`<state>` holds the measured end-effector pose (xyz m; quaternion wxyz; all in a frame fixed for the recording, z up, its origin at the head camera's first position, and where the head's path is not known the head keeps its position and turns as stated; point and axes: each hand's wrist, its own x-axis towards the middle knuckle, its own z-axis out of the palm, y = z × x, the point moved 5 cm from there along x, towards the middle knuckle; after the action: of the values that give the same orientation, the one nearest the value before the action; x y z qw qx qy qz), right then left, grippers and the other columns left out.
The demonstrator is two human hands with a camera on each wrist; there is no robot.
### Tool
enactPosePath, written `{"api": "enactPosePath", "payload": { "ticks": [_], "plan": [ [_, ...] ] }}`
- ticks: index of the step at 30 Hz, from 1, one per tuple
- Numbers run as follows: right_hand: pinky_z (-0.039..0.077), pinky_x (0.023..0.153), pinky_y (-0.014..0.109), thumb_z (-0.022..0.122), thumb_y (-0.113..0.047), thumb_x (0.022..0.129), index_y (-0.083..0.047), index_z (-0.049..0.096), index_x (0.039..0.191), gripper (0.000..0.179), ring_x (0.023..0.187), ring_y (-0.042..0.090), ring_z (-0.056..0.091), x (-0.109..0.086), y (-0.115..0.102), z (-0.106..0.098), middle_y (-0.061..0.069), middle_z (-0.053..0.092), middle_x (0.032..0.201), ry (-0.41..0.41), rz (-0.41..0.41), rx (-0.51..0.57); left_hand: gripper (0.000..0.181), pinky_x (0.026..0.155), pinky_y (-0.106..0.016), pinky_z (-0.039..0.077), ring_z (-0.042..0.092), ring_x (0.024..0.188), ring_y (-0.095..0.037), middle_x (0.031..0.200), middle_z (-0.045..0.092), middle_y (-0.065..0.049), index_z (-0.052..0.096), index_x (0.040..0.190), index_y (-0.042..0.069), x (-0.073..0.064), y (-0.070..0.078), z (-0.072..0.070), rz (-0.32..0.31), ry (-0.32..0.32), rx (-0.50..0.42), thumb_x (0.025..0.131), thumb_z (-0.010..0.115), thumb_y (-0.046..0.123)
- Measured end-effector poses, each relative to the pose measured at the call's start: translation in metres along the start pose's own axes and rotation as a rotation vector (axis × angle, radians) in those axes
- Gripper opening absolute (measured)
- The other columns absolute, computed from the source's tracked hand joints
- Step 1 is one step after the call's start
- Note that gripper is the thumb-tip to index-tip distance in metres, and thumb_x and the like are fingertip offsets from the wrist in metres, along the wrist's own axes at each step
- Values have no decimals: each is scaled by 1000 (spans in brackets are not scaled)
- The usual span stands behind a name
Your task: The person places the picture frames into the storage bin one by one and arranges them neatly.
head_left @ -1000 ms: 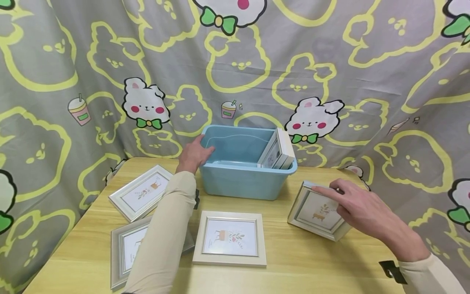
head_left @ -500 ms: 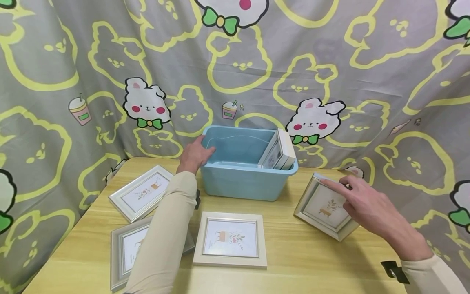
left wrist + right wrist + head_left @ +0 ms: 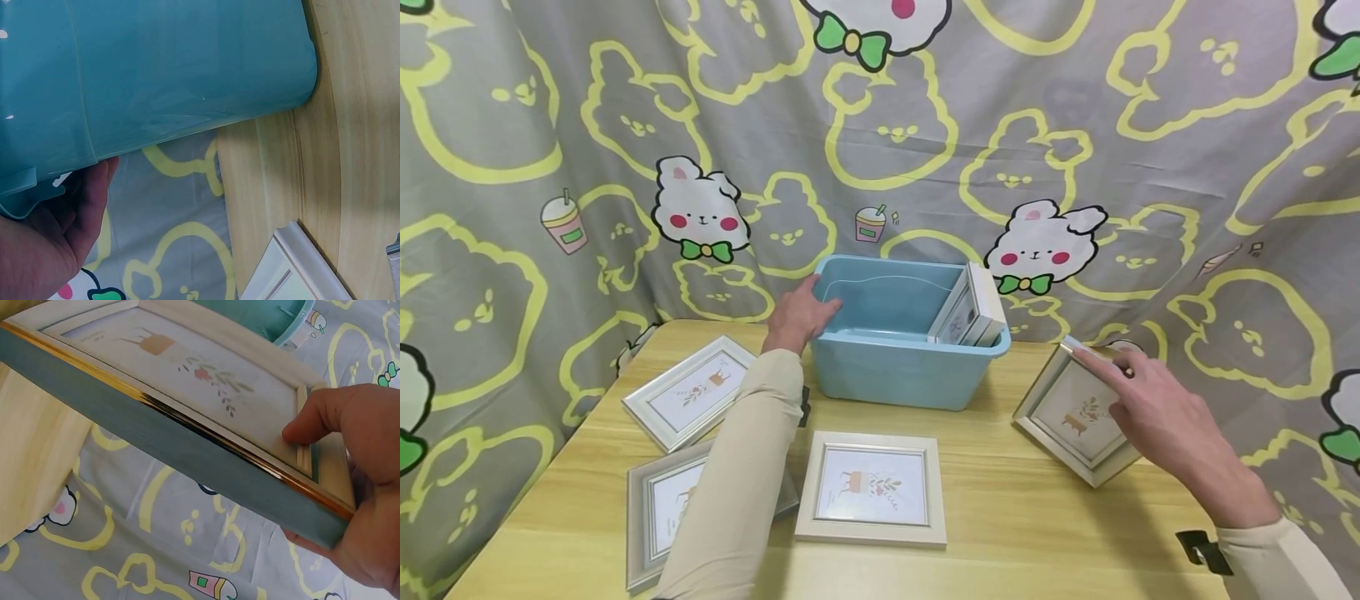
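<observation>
On the right of the tabletop [image 3: 992,542]: the held frame [image 3: 1071,412], tilted towards a corner and apart from the blue tub [image 3: 895,375]; whether its lowest corner touches down, I cannot tell.
Right hand [image 3: 1161,417]: pinching the held frame at its far end, thumb [image 3: 315,415] on the front, the remaining fingers largely hidden.
Left hand [image 3: 800,317]: curled over the blue tub's left rim, thumb to the inside.
Blue tub: at least 2 stored frames [image 3: 979,304] lean at its right end.
Loose frames: 3 lie face up, a silver frame [image 3: 692,392] and a grey frame [image 3: 658,508] on the left, a cream frame [image 3: 871,490] in front of the blue tub.
Slip risk: gripped by only 1 end, the held frame could swing or twist out of the fingers and drop on a corner.
Knock risk: carried low, it might clip the blue tub's rim or tip the stored frames.
Sleeve risk: the left sleeve [image 3: 730,483] crosses the grey frame and could drag it.
Writing: tiny marks on the prints [image 3: 187,362] look like lettering but are too small to read; no brand is legible.
</observation>
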<state>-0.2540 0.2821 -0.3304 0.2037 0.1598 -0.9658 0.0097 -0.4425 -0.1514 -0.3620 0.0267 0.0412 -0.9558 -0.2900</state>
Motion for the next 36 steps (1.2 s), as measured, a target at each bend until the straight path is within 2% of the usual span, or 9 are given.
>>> {"api": "enactPosePath", "payload": {
  "ticks": [5,9,14,26,36],
  "plan": [
    [32,40,34,58,8,72,-39,31,150,95,104,42,50,-1,6,2,21,47,129,-10,67,41,74,102,-54,42,47,131,-38,149,43,-18,25,153,27,0,-1,0,1,0,-8,90,49,57],
    [34,39,37,57,8,72,-37,31,150,94,102,43,49,-2,12,2,22,48,125,0,104,46,74,103,-54,42,47,131,-38,149,43,-18,26,153,27,-1,0,0,1,1,-10,90,49,56],
    [31,38,35,55,7,74,-38,28,151,94,97,45,47,-3,19,4,24,48,118,-13,162,53,73,102,-54,42,47,131,-38,149,43,-18,26,153,27,-1,1,-1,-3,3,-8,90,50,56],
    [32,38,38,57,8,75,-34,28,152,92,95,47,46,-6,30,7,27,45,114,-25,236,53,74,101,-53,43,48,130,-37,148,44,-18,27,153,27,-1,2,0,-3,0,-3,89,49,57],
    [32,40,39,55,6,74,-31,28,152,91,92,46,45,-5,33,8,28,44,111,-40,249,69,73,101,-53,42,48,130,-38,148,44,-19,27,153,27,-2,2,-1,-1,8,0,89,50,57]
  ]
}}
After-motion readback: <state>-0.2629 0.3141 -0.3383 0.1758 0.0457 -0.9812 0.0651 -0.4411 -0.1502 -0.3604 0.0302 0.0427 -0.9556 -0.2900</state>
